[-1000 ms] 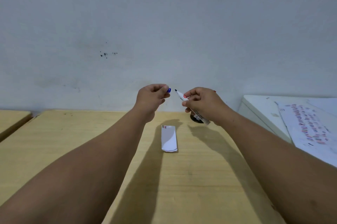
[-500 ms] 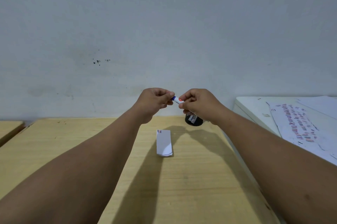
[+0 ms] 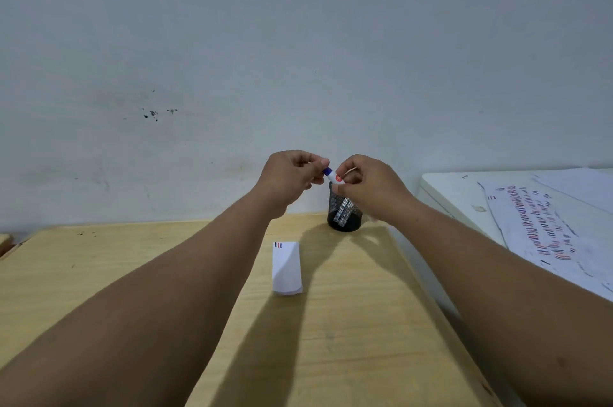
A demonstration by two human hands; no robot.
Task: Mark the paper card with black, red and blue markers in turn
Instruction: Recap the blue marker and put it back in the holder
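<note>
A white paper card (image 3: 287, 269) lies on the wooden table (image 3: 99, 274), with short black, red and blue strokes at its far left corner. Above and beyond it, both hands meet in the air. My right hand (image 3: 370, 186) grips the white barrel of the blue marker (image 3: 335, 177). My left hand (image 3: 292, 177) pinches the blue cap (image 3: 327, 170), which sits on the marker's tip. Most of the barrel is hidden in my right fist.
A black mesh pen holder (image 3: 344, 212) stands at the table's far right corner, just under my right hand. To the right is a white cabinet top (image 3: 447, 187) carrying paper sheets (image 3: 544, 234) covered in coloured marks. A grey wall rises behind.
The cap and the bare marker tip were apart a second ago. My hands have come together and the cap is now on the tip. The view has tilted, showing the pen holder.
</note>
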